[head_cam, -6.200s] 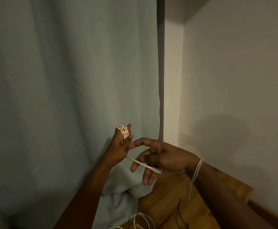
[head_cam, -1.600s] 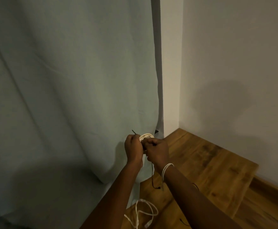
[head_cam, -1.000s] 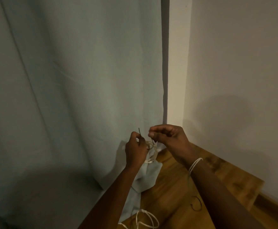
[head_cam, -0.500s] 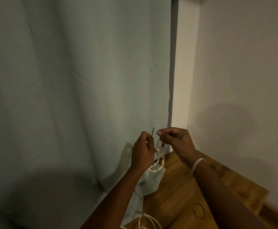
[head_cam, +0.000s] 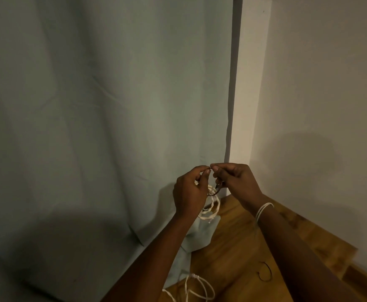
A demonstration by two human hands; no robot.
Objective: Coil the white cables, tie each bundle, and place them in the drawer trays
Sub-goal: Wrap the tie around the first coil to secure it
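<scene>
A small coil of white cable (head_cam: 211,205) hangs below my two hands, held up in front of the curtain. My left hand (head_cam: 190,191) grips the top of the coil and pinches one end of a thin dark tie (head_cam: 213,193) looped around it. My right hand (head_cam: 235,182) pinches the other end of the tie, fingertips meeting the left hand's at the top. A second white cable (head_cam: 196,287) lies loose on the wooden surface at the bottom. No drawer or tray is in view.
A pale blue curtain (head_cam: 104,127) fills the left and drapes onto the wooden surface (head_cam: 239,253). A spare dark tie (head_cam: 265,271) lies on the wood. White walls (head_cam: 322,105) form a corner at right. A white band circles my right wrist (head_cam: 263,209).
My fingertips have come together at the top of the coil, and the tie end that stuck up from my left hand is now bent over between them. The view shifted slightly.
</scene>
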